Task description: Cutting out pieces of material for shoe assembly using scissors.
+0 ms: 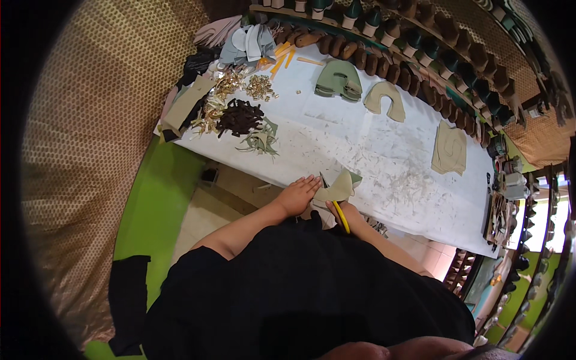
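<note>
My right hand (351,217) is closed on a pair of scissors with a yellow handle (342,218). A dark blade tip shows past the left edge of a beige and green shoe-upper piece (336,189), which curls up at the table's near edge. Beside that piece lies my left hand (300,195), its fingers stretched out flat, fingertips close to the blade tip. Whether they touch the material is hard to tell. Left of the hands, a heap of green offcut strips (261,139) lies next to dark brown strips (239,117).
Across the white table (384,150), green stacked pieces (337,80), a beige U-shaped piece (386,101) and a beige stack (450,149) are spread. Gold-coloured bits (261,87) and grey pieces (247,45) lie far left. Shoe lasts (393,73) line the back.
</note>
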{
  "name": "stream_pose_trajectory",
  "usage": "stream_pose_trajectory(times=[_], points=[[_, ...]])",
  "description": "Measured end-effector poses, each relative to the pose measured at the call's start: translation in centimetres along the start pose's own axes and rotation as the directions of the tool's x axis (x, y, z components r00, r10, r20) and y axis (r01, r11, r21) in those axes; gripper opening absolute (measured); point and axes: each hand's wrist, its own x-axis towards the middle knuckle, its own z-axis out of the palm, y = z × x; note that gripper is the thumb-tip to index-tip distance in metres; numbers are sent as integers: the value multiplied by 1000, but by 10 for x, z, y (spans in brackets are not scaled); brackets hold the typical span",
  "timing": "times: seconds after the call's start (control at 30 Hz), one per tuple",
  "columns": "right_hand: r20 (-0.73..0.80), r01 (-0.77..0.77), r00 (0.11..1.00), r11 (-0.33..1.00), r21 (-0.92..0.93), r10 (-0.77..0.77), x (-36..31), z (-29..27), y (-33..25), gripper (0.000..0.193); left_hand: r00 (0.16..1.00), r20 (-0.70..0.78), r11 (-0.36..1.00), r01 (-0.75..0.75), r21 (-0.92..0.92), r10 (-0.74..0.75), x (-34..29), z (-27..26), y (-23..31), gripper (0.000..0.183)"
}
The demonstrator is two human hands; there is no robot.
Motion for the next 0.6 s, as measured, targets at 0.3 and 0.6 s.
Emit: stream_pose_trajectory(times=[0.3, 0.6], points=[[17, -106, 994, 988, 111, 105, -10, -26, -15, 70, 999, -29, 989, 19, 147, -15, 17, -40, -9, 57], [-315, -77, 939, 978, 193, 137, -32, -124, -61, 66, 948, -284, 969, -78, 234, 145, 102, -127, 10, 51]])
